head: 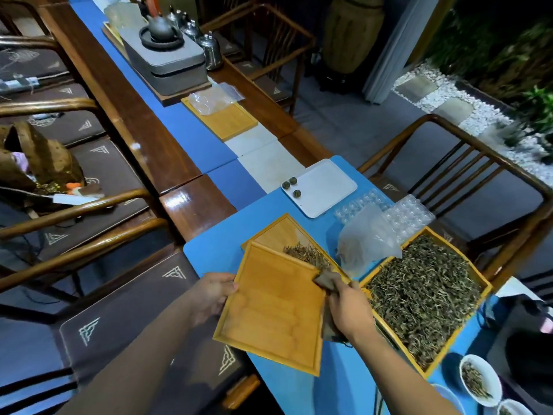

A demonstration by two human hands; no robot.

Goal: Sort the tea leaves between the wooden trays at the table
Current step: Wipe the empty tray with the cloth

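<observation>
My left hand (211,295) grips the left edge of an empty wooden tray (269,313), holding it tilted above the table. Its far edge overlaps a second wooden tray (281,232) lying on the blue mat, where a small heap of tea leaves (305,254) sits. My right hand (350,310) holds a dark brown flat tool (327,280) at the tilted tray's right edge. A large wooden tray (484,287) full of dry green tea leaves (425,292) lies to the right.
A white plastic tray (326,187) with three tea balls (291,185) lies further back. Clear plastic moulds (407,215) and a plastic bag (368,238) sit behind the big tray. White bowls with leaves (478,380) stand at the lower right. Wooden chairs flank the table.
</observation>
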